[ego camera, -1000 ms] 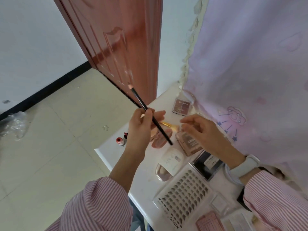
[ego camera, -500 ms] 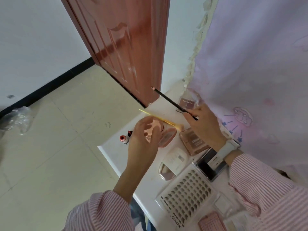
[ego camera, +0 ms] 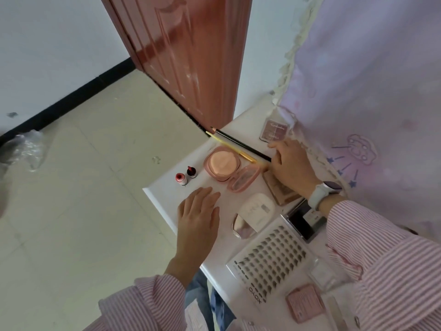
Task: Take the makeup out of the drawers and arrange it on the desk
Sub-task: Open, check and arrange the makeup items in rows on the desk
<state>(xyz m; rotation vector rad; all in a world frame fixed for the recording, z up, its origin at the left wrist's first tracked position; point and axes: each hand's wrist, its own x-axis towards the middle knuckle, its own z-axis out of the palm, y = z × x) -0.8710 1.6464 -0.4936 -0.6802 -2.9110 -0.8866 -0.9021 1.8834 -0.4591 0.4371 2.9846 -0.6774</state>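
Black on white: logged the black pencil (ego camera: 241, 144) flat on the worktop (ego camera: 167, 194) at its far corner, touching or nearly touching the yellow pencil (ego camera: 230, 146), both tips reaching to the edge by the door (ego camera: 191, 56).

Risks, as judged:
- Could roll or slide off that corner to the floor if nudged while being let go; round shafts, no lip seen on the edge.
- Could knock the yellow pencil along with it, given how closely the two lie together.
- Could catch the hinged lid of the open pink compact (ego camera: 223, 164), just beside the pencils, on drawing the hand back.
- Could tip the two small red-capped tubes (ego camera: 185, 175), standing upright near the front-left edge, with a careless sweep from the near side.

Hands:
- Right hand (ego camera: 290, 166): sits at the near end of the black pencil, fingers loosely bent, knuckles up. Cannot tell whether pinching the shaft or only touching it; contact point hidden under the fingers. Covers part of a brown palette (ego camera: 282, 192).
- Left hand (ego camera: 199, 216): released, fingers straight and together, palm down on bare worktop short of the tubes. Holds nothing.

Also laid out nearer: white compact (ego camera: 256, 211), lash tray (ego camera: 269, 261).
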